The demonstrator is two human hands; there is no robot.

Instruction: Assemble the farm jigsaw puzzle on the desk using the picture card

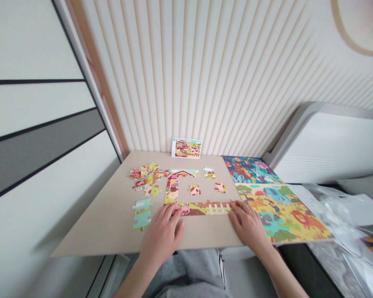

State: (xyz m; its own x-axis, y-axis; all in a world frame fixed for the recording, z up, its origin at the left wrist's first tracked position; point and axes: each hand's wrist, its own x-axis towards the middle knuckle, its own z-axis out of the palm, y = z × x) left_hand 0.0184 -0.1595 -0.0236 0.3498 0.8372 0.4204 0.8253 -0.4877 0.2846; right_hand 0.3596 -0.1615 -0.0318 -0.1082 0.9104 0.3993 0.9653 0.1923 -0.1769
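Observation:
A partly joined jigsaw puzzle (pixel 202 208) lies on the table, its left side, part of the top with a red barn, and a bottom strip with a white fence linked together. Across the lower left corner rest the outstretched fingers of my left hand (pixel 165 228), covering some of the pink part. My right hand (pixel 249 225) lies palm down, fingertips touching the right end of the fence strip. Both hands look open. Inside the outline sit a loose cow-patterned piece (pixel 194 190) and another spotted piece (pixel 220 187). Above them is a piece with a small vehicle (pixel 209 172).
A heap of loose puzzle pieces (pixel 147 176) lies at the left, with light green pieces (pixel 142 219) nearer me. A picture card (pixel 186 148) leans on the ribbed wall. At right lie a finished animal puzzle (pixel 286 211) and a dark blue one (pixel 251 169). Clear plastic (pixel 329 211) sits beyond.

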